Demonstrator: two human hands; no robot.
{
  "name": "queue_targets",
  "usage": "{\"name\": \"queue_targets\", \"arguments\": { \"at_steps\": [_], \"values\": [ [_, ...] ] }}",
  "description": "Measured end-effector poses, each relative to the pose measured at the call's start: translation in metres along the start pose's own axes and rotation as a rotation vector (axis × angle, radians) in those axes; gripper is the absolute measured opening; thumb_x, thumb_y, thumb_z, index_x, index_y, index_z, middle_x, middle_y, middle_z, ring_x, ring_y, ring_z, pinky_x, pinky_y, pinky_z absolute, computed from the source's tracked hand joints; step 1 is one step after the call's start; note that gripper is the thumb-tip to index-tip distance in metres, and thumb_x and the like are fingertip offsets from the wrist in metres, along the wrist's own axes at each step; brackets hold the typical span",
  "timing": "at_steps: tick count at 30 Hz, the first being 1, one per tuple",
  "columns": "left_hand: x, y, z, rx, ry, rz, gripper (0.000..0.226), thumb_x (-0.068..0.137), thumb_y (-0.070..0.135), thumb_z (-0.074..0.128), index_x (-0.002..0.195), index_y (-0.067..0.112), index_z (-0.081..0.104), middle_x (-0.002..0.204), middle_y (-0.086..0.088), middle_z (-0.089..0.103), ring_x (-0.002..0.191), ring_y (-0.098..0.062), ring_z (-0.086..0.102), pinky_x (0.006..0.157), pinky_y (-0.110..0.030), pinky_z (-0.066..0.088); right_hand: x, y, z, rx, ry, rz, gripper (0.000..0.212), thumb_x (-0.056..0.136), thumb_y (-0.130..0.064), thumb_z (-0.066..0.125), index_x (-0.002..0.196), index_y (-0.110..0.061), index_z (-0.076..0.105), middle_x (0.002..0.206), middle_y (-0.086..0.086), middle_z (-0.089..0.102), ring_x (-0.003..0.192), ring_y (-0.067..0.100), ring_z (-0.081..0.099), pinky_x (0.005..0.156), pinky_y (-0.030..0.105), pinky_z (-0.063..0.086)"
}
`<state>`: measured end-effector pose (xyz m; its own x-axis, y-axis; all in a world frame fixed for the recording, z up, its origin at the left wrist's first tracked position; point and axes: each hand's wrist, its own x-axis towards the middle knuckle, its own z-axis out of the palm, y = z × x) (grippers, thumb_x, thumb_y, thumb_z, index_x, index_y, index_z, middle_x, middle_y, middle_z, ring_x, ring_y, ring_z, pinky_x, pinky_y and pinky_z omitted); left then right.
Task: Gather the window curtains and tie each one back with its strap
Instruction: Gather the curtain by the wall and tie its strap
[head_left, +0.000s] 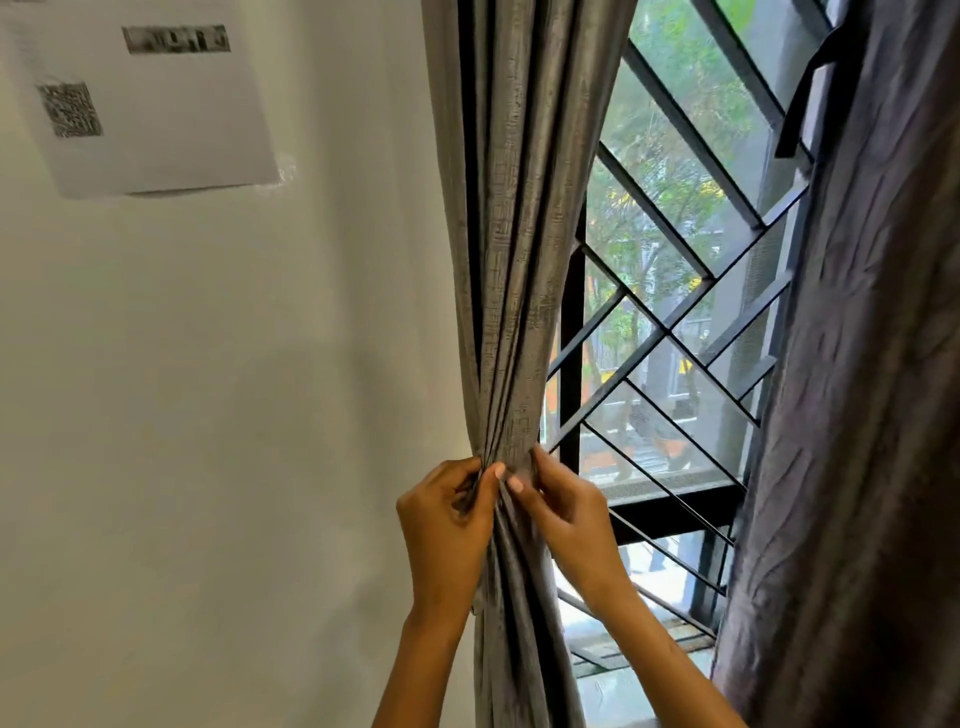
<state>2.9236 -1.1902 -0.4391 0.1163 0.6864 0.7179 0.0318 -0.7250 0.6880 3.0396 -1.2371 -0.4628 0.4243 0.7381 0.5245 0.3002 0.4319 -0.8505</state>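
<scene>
Against the left edge of the window grille (670, 332), the grey curtain (519, 234) hangs drawn into a tight bundle of folds, narrowest just where both hands meet on it, below and left of the grille's middle. On the side away from the grille, the left hand (447, 525) curls its fingers toward the thumb and pinches something thin at the waist of the bundle; on the grille side, the right hand (563, 512) pinches the same spot between thumb and forefinger, its other fingers loosely bent behind. What they pinch looks like a narrow band of the same grey cloth, probably the strap, though it blends with the folds and I cannot tell for sure. By my reading, gathering of this curtain is done and the tying is in hand. The next move calls for keeping the folds squeezed while the strap ends are crossed or fastened snugly, or the bundle will slacken. To the right of the grille, the darker curtain (852, 415) hangs loose, a dark strap (802, 104) dangling near its top, apparently not yet tied.
</scene>
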Motion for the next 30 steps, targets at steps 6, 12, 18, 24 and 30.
{"name": "queue_targets", "arguments": {
  "at_steps": [6,12,18,24,30],
  "values": [
    [-0.015,0.01,0.008,0.088,0.122,-0.088,0.02,0.082,0.02,0.07,0.101,0.025,0.071,0.086,0.022,0.068,0.072,0.008,0.063,0.07,0.001,0.045,-0.004,0.006,0.006,0.014,-0.057,0.036,0.046,0.093,-0.018,0.056,0.139,-0.018,0.047,0.123,-0.009,0.065,0.117,0.007,0.059,0.101,0.038,0.047],
    [-0.018,0.009,0.018,0.216,0.139,-0.078,0.026,0.084,0.019,0.068,0.11,0.019,0.07,0.1,0.002,0.073,0.083,-0.005,0.066,0.074,-0.004,0.043,-0.001,0.004,0.008,-0.028,-0.088,-0.021,0.042,0.091,-0.027,0.057,0.129,-0.045,0.052,0.142,-0.005,0.05,0.132,0.01,0.045,0.107,0.042,0.042],
    [-0.023,0.013,0.03,0.299,0.126,-0.011,0.047,0.095,0.046,0.04,0.102,0.013,0.073,0.091,-0.001,0.074,0.076,-0.011,0.07,0.075,-0.009,0.043,0.01,0.002,-0.007,0.098,-0.173,-0.034,0.031,0.096,-0.009,0.05,0.124,-0.015,0.062,0.136,0.003,0.056,0.128,0.012,0.05,0.095,0.02,0.047],
    [-0.016,0.005,0.032,0.192,0.131,-0.097,0.024,0.087,0.031,0.06,0.109,0.025,0.067,0.102,0.002,0.071,0.088,-0.002,0.061,0.084,-0.016,0.05,0.03,0.002,-0.029,0.166,-0.116,0.083,0.025,0.081,-0.016,0.067,0.105,-0.017,0.074,0.124,-0.012,0.064,0.115,0.004,0.059,0.091,0.024,0.051],
    [0.001,-0.004,0.017,0.009,0.021,-0.172,0.038,0.082,0.009,0.069,0.097,0.043,0.065,0.093,0.016,0.069,0.088,-0.001,0.064,0.072,-0.013,0.052,0.046,0.005,-0.033,0.042,-0.033,0.097,0.049,0.061,-0.027,0.083,0.106,-0.022,0.065,0.123,-0.01,0.061,0.117,0.004,0.055,0.092,0.028,0.049]
  ]
}}
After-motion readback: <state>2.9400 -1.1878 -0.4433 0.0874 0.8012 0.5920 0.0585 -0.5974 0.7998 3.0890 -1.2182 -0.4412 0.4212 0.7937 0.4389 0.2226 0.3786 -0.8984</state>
